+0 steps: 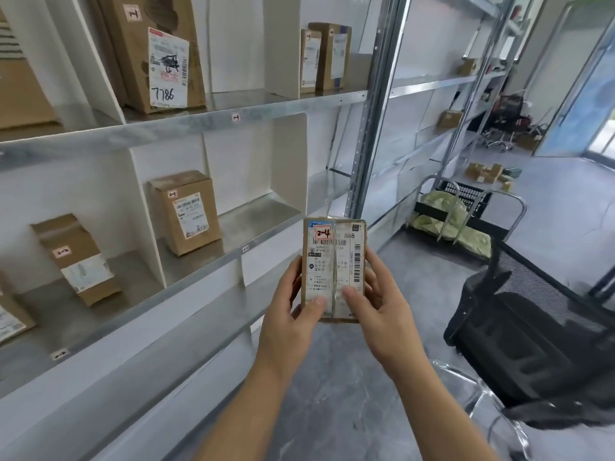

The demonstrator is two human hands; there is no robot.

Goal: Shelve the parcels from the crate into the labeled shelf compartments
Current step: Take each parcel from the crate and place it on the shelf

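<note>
Brown parcel (333, 271) with taped white label, tagged 2-4, clamped between left hand (293, 314) and right hand (382, 314).

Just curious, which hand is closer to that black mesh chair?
Right. The right hand grips the parcel edge facing the chair; the left hand grips the opposite edge.

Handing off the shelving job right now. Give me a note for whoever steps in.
Left hand: holds the parcel by its left edge, thumb on the label.
Right hand: holds its right edge, thumb on the label.
Parcel: upright before the shelf, sticker reads 2-4.
Done: several boxes stand in compartments.
Left: shelve this parcel. The bay beside it is bare, its tag too small to read. Crate sits on the cart, green bags with it.
</note>
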